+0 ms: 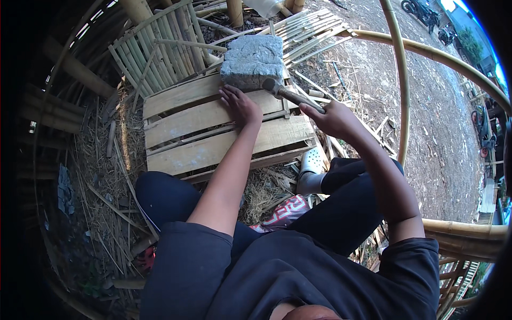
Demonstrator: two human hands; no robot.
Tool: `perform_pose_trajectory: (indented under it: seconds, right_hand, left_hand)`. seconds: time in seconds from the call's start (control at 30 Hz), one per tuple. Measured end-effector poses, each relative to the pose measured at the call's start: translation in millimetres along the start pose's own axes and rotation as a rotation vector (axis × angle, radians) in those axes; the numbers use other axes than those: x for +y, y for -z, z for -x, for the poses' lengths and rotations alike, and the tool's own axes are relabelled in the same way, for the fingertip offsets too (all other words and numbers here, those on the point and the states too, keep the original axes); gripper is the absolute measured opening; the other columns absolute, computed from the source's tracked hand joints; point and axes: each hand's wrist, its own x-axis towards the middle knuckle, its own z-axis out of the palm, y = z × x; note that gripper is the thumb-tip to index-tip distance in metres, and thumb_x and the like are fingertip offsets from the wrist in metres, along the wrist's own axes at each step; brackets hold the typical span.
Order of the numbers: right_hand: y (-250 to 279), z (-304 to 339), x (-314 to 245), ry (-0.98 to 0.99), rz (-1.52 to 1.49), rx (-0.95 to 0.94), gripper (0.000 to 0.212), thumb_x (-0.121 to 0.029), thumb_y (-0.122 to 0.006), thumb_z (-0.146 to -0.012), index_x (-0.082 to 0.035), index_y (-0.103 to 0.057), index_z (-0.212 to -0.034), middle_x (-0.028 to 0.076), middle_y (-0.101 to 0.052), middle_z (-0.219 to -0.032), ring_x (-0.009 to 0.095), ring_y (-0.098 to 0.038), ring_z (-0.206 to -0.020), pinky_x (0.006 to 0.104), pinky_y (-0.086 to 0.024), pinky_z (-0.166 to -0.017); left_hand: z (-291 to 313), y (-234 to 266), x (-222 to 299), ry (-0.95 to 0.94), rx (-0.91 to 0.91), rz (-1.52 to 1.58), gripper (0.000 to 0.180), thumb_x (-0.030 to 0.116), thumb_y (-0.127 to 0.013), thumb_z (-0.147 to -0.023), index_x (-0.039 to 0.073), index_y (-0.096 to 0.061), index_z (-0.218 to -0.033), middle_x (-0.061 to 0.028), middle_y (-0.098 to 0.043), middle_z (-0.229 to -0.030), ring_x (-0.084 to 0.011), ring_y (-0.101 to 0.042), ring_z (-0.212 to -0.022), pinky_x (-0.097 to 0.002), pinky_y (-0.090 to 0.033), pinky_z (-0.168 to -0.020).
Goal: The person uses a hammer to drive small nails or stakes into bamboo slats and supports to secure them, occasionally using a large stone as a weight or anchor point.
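A low slatted wooden crate (pixel 202 130) lies in front of me, with a big grey stone block (pixel 252 56) at its far right end. My left hand (pixel 241 106) rests on the far slats, fingers stretched toward the foot of the stone. In my right hand (pixel 335 118) is a hammer (pixel 294 98), gripped by its wooden handle. Its head is at the near right corner of the stone, over the far slat; whether it touches either I cannot tell. Anything small under my left fingertips is hidden.
Upright bamboo slat panel (pixel 165 48) stands at the far left, another slatted piece (pixel 309 34) lies beyond the stone. A curved bamboo pole (pixel 401 80) rises on the right. Straw and split bamboo litter the ground. A red and white packet (pixel 285 212) lies between my legs.
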Motion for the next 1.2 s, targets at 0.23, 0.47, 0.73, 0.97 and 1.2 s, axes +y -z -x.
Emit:
perform_pose_trajectory:
  seconds: [0.23, 0.47, 0.73, 0.97, 1.2]
  right_hand:
    - [-3, 18, -15, -0.009, 0.039, -0.025, 0.087, -0.079, -0.055, -0.09, 0.006, -0.073, -0.083, 0.021, -0.071, -0.076, 0.036, -0.074, -0.077, 0.0474, -0.057, -0.072]
    - [-2, 2, -6, 0.03, 0.008, -0.035, 0.087, -0.079, -0.057, -0.088, 0.005, -0.072, -0.071, 0.017, -0.067, -0.065, 0.032, -0.072, -0.065, 0.0454, -0.057, -0.063]
    - [-12, -10, 6, -0.027, 0.136, -0.03, 0.089, -0.081, -0.053, -0.09, 0.006, -0.074, -0.09, 0.02, -0.073, -0.08, 0.036, -0.074, -0.079, 0.0473, -0.058, -0.073]
    - [20, 16, -19, 0.016, 0.057, -0.009, 0.088, -0.078, -0.056, -0.09, 0.007, -0.072, -0.077, 0.021, -0.068, -0.069, 0.034, -0.072, -0.07, 0.0454, -0.056, -0.067]
    - [-23, 2, 4, 0.068, 0.105, 0.135, 0.089, -0.079, -0.055, -0.09, 0.005, -0.066, -0.065, 0.017, -0.063, -0.059, 0.033, -0.067, -0.056, 0.048, -0.053, -0.059]
  left_hand:
    - [-2, 6, 7, 0.019, 0.008, 0.075, 0.082, 0.007, -0.062, -0.088, -0.017, -0.018, -0.153, -0.0376, -0.024, -0.16, -0.0468, -0.018, -0.154, -0.0514, -0.014, -0.129]
    - [-5, -12, -8, -0.01, 0.11, 0.065, 0.085, 0.001, -0.061, -0.085, -0.017, -0.015, -0.154, -0.0383, -0.021, -0.16, -0.0481, -0.016, -0.154, -0.0536, -0.012, -0.129]
    - [0, -10, 5, -0.009, 0.095, 0.191, 0.085, -0.001, -0.059, -0.086, -0.015, -0.013, -0.155, -0.0382, -0.019, -0.161, -0.0478, -0.013, -0.155, -0.0545, -0.012, -0.129]
    - [-2, -11, -2, 0.031, 0.094, 0.142, 0.069, 0.001, -0.046, -0.097, -0.014, -0.015, -0.156, -0.0364, -0.021, -0.162, -0.0451, -0.016, -0.156, -0.0515, -0.013, -0.129]
    - [-1, -5, 6, 0.002, 0.065, 0.176, 0.081, -0.003, -0.057, -0.087, -0.016, -0.014, -0.155, -0.0373, -0.019, -0.161, -0.0473, -0.014, -0.155, -0.0533, -0.011, -0.129]
